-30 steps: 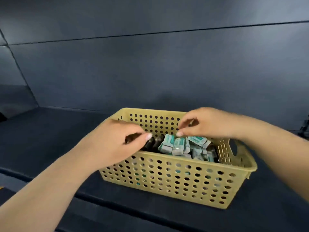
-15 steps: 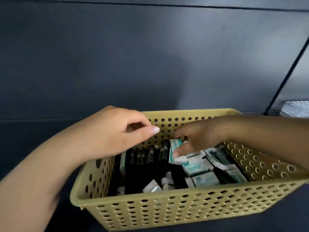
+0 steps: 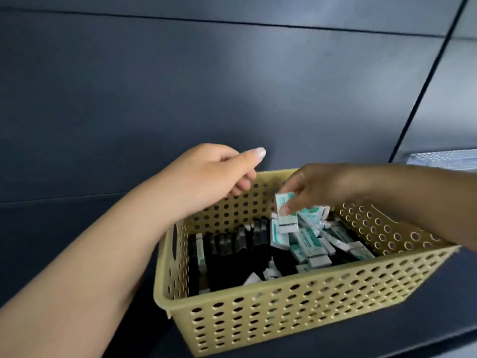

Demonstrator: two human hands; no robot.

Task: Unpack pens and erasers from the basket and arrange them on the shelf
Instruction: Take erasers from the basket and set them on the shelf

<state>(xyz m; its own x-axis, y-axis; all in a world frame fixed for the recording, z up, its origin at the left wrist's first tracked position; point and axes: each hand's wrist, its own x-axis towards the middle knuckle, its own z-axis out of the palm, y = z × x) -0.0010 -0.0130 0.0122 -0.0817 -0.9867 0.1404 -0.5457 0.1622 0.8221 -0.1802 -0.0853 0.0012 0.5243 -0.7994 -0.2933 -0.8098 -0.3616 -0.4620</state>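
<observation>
The right hand point(image 3: 322, 188) is pinching a white-and-teal wrapped eraser point(image 3: 286, 212) between thumb and fingers, just above the perforated yellow plastic basket point(image 3: 296, 308) sitting on the dark shelf point(image 3: 426, 321). The left hand point(image 3: 214, 174) is hovering over the basket's far rim, fingers loosely curled, its grip holding nothing.

Setting: a shop or stockroom shelving bay – most likely retail stationery display. Evidence: a dark blue-grey shelf surface point(image 3: 77, 228) backed by flat dark panels point(image 3: 206, 86) with thin horizontal seams, and a dark upright divider point(image 3: 423, 94) separating the next bay, where a pale, blurred packaged item point(image 3: 444, 157) lies. A perforated yellow plastic basket point(image 3: 296, 313) holds stock in bulk – many identical green-and-white wrapped erasers point(image 3: 304, 241) and a row of black pens point(image 3: 232, 244).
</observation>
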